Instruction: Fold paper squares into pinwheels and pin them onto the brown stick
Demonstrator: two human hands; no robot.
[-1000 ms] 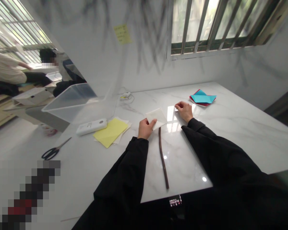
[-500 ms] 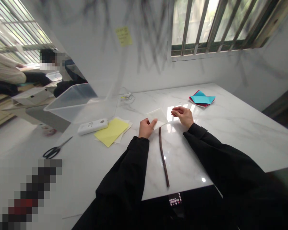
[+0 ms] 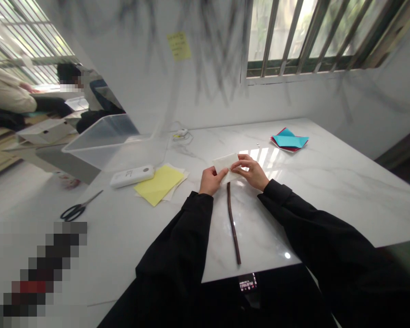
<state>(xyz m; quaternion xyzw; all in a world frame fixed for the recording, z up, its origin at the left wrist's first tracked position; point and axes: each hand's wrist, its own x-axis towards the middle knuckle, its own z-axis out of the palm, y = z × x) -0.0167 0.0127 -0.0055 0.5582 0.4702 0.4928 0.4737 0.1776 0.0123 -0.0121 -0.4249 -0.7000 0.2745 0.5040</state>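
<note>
My left hand (image 3: 211,180) is closed on a small cream-white piece of paper (image 3: 222,163), its thumb lying over the front. Against the right part of the same paper, my right hand (image 3: 251,172) has its fingertips pinched together near the left thumb. Whatever sits between those fingertips is too small or hidden to make out. Just below the paper a thin dark brown stick (image 3: 231,218) lies lengthwise on the white marbled table (image 3: 328,191); its upper end meets the paper's lower edge in view.
Yellow paper sheets (image 3: 159,184) lie at left beside a white power bank (image 3: 132,176). Scissors (image 3: 78,209) rest further left. Behind stands a clear plastic bin (image 3: 99,146). Blue and red folded paper (image 3: 289,140) and tiny white bits (image 3: 258,145) lie at the back right.
My right hand has moved left and come to the paper, its fingertips now touching it. The left hand still holds the paper in about the same place. The stick has not moved.
</note>
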